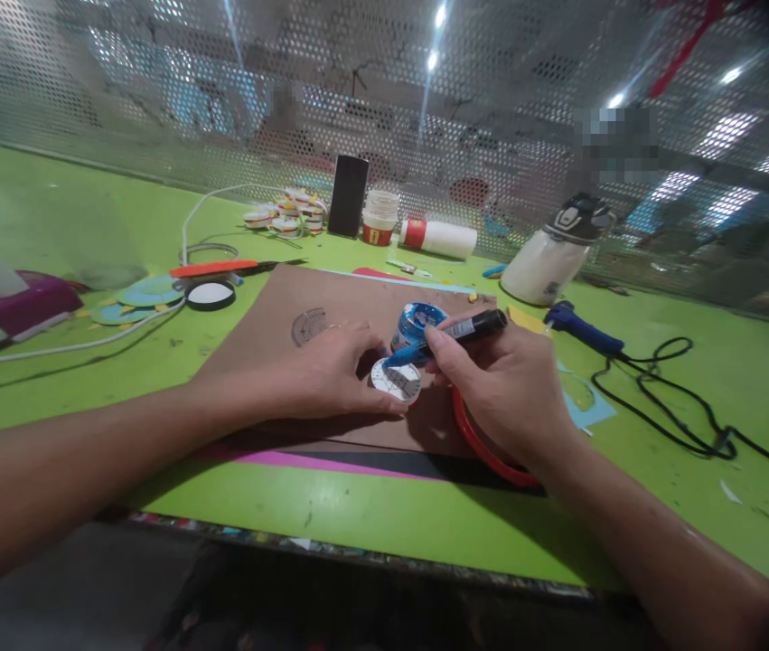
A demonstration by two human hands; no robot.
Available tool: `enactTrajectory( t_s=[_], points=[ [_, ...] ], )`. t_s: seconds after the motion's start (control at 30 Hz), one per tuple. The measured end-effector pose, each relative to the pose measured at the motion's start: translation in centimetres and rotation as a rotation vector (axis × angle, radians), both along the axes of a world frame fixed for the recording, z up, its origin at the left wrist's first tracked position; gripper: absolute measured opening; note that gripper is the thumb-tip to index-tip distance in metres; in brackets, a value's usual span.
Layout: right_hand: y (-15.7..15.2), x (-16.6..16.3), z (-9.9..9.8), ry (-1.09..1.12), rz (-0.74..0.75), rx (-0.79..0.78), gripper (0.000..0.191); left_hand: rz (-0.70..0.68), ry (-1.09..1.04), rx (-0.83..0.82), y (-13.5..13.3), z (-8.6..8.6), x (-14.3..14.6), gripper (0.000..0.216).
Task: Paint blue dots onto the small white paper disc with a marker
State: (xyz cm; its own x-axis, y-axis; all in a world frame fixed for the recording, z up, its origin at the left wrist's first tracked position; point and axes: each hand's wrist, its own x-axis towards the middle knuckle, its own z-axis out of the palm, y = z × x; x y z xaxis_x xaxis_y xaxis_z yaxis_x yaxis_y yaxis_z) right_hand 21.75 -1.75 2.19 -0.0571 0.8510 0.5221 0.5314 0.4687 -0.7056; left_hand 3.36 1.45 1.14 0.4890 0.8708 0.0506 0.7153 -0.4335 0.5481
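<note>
A small white disc (pixel 394 383) with dark drawn lines and marks around its edge lies over brown cardboard (pixel 248 348). My left hand (pixel 330 366) grips the disc's left edge between thumb and fingers. In my right hand (pixel 499 375) is a black marker (pixel 472 327), tilted, its front part covered in blue. The blue tip is at the disc's upper left; whether it touches cannot be told. Just behind the disc stands a small open jar (pixel 419 318) smeared with blue. Under my right hand shows a red curved rim (pixel 485 449), mostly hidden.
A glue gun (pixel 584 329) with a looping black cord lies right, near a white bottle (pixel 547 258). A phone (pixel 349 196), paper cups (pixel 379 217) and small wheel-like pieces stand behind. Left are an orange cutter (pixel 214 268), a black-rimmed lid (pixel 210 295) and a purple power strip (pixel 11 312).
</note>
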Motion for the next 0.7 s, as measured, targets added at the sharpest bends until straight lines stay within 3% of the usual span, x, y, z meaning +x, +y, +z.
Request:
enactTrajectory(
  t_s=[0.7],
  points=[
    [0.49, 0.24, -0.22, -0.037, 0.016, -0.037, 0.012, -0.017, -0.019, 0.001, 0.09, -0.05, -0.1, 0.041]
  ],
)
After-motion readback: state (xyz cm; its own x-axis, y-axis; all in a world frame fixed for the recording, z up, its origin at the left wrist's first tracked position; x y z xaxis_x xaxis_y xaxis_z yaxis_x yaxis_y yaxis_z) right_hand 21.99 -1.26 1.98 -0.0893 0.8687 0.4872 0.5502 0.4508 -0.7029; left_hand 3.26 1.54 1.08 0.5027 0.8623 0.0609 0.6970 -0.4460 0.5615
